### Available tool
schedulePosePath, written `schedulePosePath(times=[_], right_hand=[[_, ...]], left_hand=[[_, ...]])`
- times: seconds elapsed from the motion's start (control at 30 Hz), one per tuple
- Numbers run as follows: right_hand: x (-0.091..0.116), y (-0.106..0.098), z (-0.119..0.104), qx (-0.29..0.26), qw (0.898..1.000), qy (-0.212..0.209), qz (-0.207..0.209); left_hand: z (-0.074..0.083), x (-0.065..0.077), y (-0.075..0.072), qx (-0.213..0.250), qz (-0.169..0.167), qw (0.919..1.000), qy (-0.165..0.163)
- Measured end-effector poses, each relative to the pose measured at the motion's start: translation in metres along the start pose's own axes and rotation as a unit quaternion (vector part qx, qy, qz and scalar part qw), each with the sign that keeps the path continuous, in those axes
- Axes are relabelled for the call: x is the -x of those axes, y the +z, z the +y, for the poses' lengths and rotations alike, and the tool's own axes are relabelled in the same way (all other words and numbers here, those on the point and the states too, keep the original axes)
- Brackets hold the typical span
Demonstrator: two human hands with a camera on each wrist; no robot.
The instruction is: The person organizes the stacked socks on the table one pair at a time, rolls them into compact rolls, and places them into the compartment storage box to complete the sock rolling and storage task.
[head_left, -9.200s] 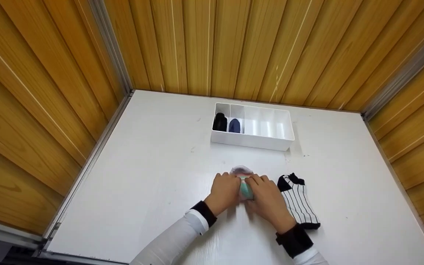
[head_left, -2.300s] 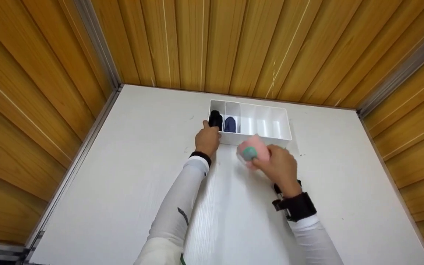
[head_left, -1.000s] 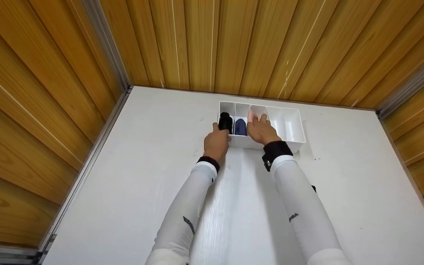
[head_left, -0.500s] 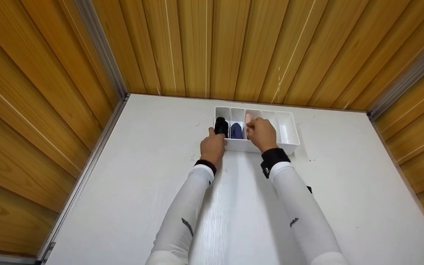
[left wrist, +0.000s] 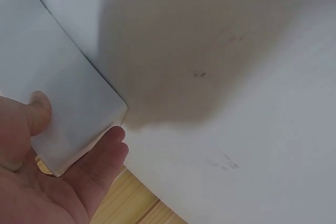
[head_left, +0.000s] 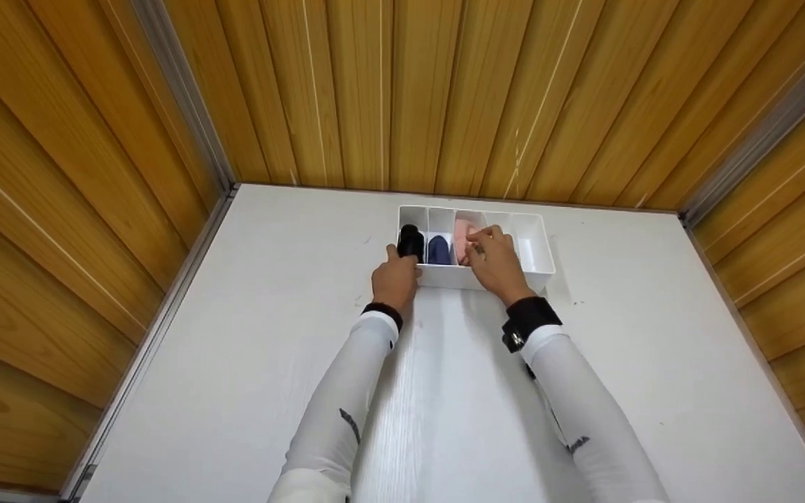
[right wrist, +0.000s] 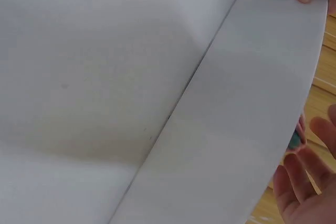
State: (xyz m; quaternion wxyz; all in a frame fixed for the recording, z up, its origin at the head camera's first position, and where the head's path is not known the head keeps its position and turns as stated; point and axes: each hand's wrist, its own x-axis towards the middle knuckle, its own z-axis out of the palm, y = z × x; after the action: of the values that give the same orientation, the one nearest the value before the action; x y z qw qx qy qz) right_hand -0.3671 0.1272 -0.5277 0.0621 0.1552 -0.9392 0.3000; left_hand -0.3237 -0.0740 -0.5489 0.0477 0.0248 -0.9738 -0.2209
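A white divided storage box (head_left: 453, 278) stands near the table's back edge. My left hand (head_left: 395, 281) grips its front left corner; in the left wrist view the thumb (left wrist: 40, 111) presses the front wall while fingers lie along the side. A folded pink sock (head_left: 463, 234) with a teal patch stands in the third compartment from the left. Over that compartment is my right hand (head_left: 500, 264), its fingertips at the sock's edge. In the right wrist view those fingers (right wrist: 299, 179) are loosely spread beside the sock, most of which the box wall hides.
A rolled black sock (head_left: 411, 242) fills the leftmost compartment, and a navy sock (head_left: 439, 250) sits in the second. A dark bit of the striped sock (head_left: 530, 372) shows beside my right forearm. Wooden panel walls (head_left: 416, 98) enclose the white table (head_left: 291, 314).
My right hand carried the folded pink sock from the table into the third compartment, and its fingers have since loosened. My left hand moved from the sock to the box's corner and stays there.
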Motion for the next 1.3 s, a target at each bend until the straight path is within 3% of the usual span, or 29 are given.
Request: schedulePosePath(times=[0.1, 0.17, 0.37, 0.57, 0.73, 0.83, 0.9, 1.07, 1.3], right_hand=[[0.011, -0.017, 0.016, -0.048, 0.999, -0.005, 0.024], [0.022, -0.026, 0.026, -0.054, 0.998, -0.008, 0.011], [0.053, -0.055, 0.048, -0.037, 0.999, -0.005, -0.034], [0.075, -0.073, 0.065, -0.015, 0.998, 0.002, -0.063], [0.086, -0.075, 0.074, -0.004, 0.996, 0.017, -0.082], [0.087, -0.074, 0.073, -0.007, 0.996, 0.020, -0.087], [0.086, -0.072, 0.071, -0.009, 0.996, 0.022, -0.086], [0.083, -0.070, 0.064, -0.013, 0.996, 0.015, -0.082], [0.095, -0.076, 0.069, -0.006, 0.997, 0.019, -0.072]], left_hand=[[-0.003, -0.005, 0.000, -0.005, 0.008, 1.0000, 0.003], [-0.007, -0.007, 0.000, -0.010, 0.009, 0.9999, 0.004], [-0.022, -0.017, -0.004, -0.034, -0.005, 0.9993, 0.012], [-0.029, -0.022, -0.008, -0.050, 0.039, 0.9979, 0.016], [-0.019, -0.021, -0.007, -0.035, 0.110, 0.9904, 0.075], [-0.003, -0.017, -0.003, -0.027, 0.115, 0.9846, 0.128], [0.011, -0.013, 0.001, -0.025, 0.089, 0.9823, 0.163], [0.053, 0.003, 0.016, -0.007, -0.015, 0.9740, 0.226], [0.110, 0.029, 0.040, -0.014, -0.102, 0.9502, 0.294]])
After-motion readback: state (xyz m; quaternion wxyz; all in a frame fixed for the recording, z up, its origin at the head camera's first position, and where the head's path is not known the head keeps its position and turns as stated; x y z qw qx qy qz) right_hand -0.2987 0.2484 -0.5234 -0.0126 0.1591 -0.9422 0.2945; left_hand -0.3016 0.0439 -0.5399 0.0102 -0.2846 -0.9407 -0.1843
